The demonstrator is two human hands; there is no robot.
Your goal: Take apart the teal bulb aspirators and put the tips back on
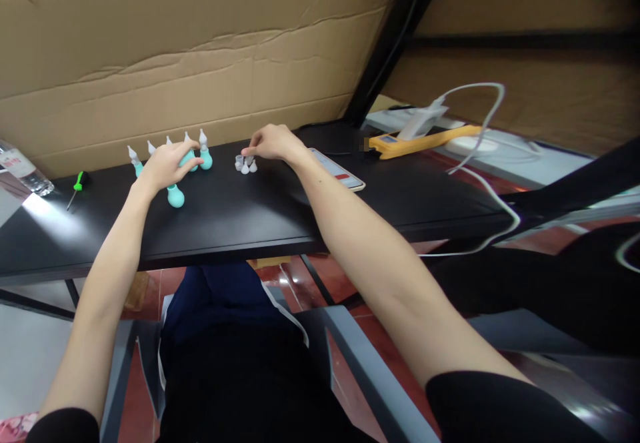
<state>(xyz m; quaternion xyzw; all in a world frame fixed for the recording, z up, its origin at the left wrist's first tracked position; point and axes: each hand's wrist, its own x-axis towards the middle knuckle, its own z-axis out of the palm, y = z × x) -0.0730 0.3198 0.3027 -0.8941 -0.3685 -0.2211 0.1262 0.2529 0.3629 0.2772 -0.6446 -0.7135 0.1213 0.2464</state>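
Note:
Several teal rubber bulbs with pointed whitish tips, looking like nasal aspirators, stand in a row at the table's back left; the rightmost bulb [206,158] is fully visible. My left hand [167,165] is over the row, thumb and index finger apart, with one teal bulb [189,161] showing in the gap between them. Just below that hand sits a nearer teal bulb [176,196], its upper part hidden. My right hand [274,143] pinches a small greyish piece [249,160] in a cluster of similar pieces, beside small white cone tips [245,169].
A phone [340,171] lies right of the cluster, partly behind my right forearm. A green-and-black screwdriver [78,183] and a water bottle [25,169] are at the left. A yellow power strip [425,141] and white cables are at the right. Cardboard [200,49] rises behind the black table [250,219].

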